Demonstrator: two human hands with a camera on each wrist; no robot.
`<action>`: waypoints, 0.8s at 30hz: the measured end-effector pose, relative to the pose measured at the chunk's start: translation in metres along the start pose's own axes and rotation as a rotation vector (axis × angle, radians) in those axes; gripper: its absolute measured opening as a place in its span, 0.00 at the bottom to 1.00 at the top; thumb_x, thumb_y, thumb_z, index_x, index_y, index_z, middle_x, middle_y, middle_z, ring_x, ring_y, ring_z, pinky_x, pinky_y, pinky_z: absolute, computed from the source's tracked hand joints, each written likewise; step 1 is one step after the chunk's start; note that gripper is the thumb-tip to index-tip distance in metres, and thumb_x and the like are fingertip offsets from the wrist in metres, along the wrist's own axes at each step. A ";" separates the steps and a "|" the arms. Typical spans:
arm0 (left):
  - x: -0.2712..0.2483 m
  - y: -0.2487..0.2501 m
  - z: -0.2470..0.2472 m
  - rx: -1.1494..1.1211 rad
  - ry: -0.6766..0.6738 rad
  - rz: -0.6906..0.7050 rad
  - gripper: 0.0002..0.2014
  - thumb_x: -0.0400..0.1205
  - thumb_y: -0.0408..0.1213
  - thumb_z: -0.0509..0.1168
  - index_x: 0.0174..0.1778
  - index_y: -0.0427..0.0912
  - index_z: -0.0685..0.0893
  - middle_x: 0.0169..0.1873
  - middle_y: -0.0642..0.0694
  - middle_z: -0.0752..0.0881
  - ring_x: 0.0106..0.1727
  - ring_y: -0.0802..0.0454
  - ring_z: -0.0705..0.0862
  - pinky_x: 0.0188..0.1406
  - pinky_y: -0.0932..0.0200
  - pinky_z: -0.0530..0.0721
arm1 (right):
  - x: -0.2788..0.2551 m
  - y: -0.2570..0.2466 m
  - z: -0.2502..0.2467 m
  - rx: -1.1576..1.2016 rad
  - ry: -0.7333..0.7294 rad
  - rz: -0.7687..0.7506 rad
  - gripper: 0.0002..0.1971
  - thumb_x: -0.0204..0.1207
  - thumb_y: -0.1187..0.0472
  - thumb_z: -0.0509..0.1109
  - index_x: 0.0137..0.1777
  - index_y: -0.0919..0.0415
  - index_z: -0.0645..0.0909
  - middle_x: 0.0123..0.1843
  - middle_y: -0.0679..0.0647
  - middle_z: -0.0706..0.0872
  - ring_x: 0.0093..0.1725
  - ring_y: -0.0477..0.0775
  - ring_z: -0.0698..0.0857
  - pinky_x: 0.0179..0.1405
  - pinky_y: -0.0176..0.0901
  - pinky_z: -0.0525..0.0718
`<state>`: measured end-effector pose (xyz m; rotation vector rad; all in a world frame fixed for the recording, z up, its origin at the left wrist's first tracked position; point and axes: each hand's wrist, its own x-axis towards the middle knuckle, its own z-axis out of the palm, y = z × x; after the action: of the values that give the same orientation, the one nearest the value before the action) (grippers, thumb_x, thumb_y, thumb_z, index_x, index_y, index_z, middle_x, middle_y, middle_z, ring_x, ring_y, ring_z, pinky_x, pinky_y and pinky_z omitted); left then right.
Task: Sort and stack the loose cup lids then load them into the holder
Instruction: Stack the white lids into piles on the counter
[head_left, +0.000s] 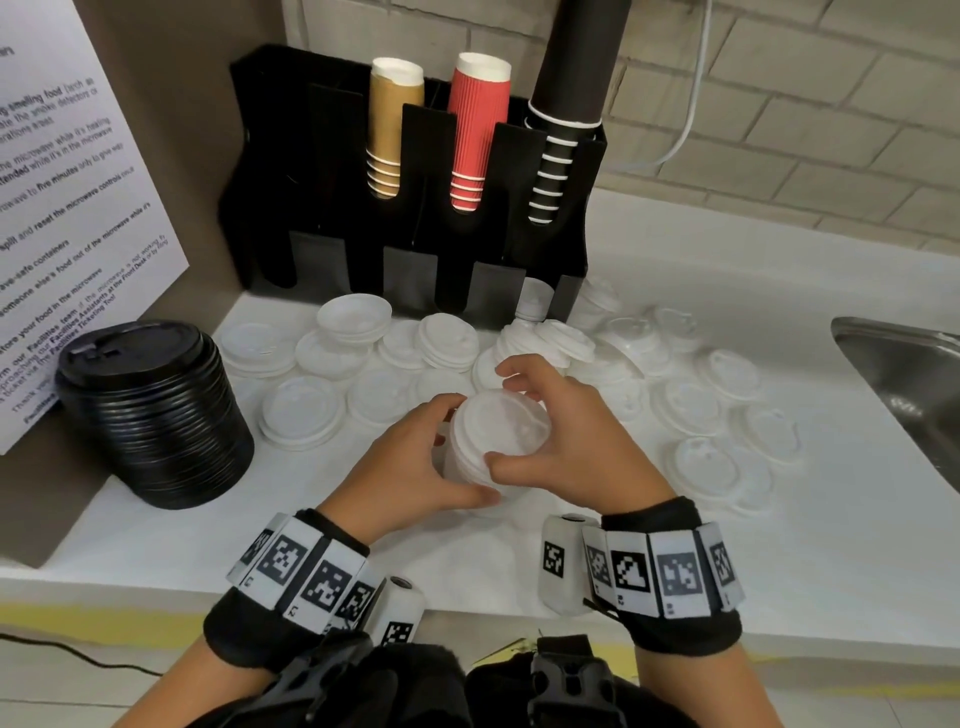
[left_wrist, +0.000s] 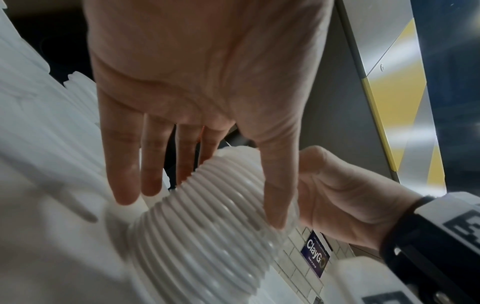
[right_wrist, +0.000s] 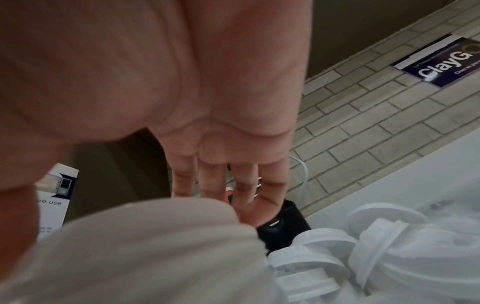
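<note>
Hands first: your left hand (head_left: 415, 462) and your right hand (head_left: 561, 441) both curl round the white stack (head_left: 493, 441) of lids, one on each side. It stands near the front of the table (head_left: 779, 561), with your right fingers (head_left: 519, 371) over the top lid.

The left wrist view shows many thin rims, one on top of the other. They could slide apart if you squeeze only the top or the bottom. Then the stack could bend in the middle and fall open. Hold it low and high at once.

Loose lids (head_left: 301, 410) lie all around on the table, some right behind your fingers. A lid that sits crooked on top could make the stack lean. Press it flat before you add more.

The black stack (head_left: 156, 415) is tall and stands to your left. Your left arm could knock it over if you swing wide.

The holder (head_left: 415, 208) stands at the back, behind the loose lids. You may have to lift the stack over them, so a low carry could scatter them. The sink (head_left: 904, 374) is to your right, and a pushed lid could roll in.
</note>
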<state>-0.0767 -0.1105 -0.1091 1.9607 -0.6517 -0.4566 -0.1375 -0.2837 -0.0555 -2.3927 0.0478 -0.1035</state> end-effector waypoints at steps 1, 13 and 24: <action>0.000 0.000 0.000 -0.002 0.001 0.001 0.40 0.62 0.50 0.84 0.68 0.61 0.73 0.61 0.65 0.81 0.61 0.65 0.79 0.57 0.60 0.82 | 0.000 -0.001 0.000 -0.006 -0.003 -0.001 0.38 0.57 0.52 0.82 0.68 0.45 0.70 0.60 0.46 0.80 0.61 0.47 0.77 0.56 0.38 0.78; 0.005 0.001 0.001 -0.014 -0.006 -0.002 0.38 0.61 0.50 0.84 0.65 0.62 0.74 0.59 0.64 0.81 0.61 0.67 0.79 0.54 0.66 0.80 | 0.001 0.003 -0.004 -0.052 -0.112 -0.019 0.43 0.57 0.56 0.82 0.72 0.42 0.66 0.66 0.44 0.76 0.68 0.43 0.71 0.59 0.30 0.69; 0.003 0.005 -0.002 0.003 -0.044 -0.023 0.45 0.59 0.49 0.85 0.66 0.69 0.66 0.61 0.71 0.75 0.63 0.73 0.74 0.56 0.65 0.79 | 0.031 0.012 -0.045 -0.029 -0.007 -0.090 0.30 0.68 0.50 0.80 0.70 0.50 0.75 0.66 0.44 0.79 0.59 0.40 0.77 0.49 0.15 0.69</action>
<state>-0.0745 -0.1134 -0.1040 1.9676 -0.6583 -0.5150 -0.1110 -0.3250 -0.0291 -2.4244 -0.0619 -0.1381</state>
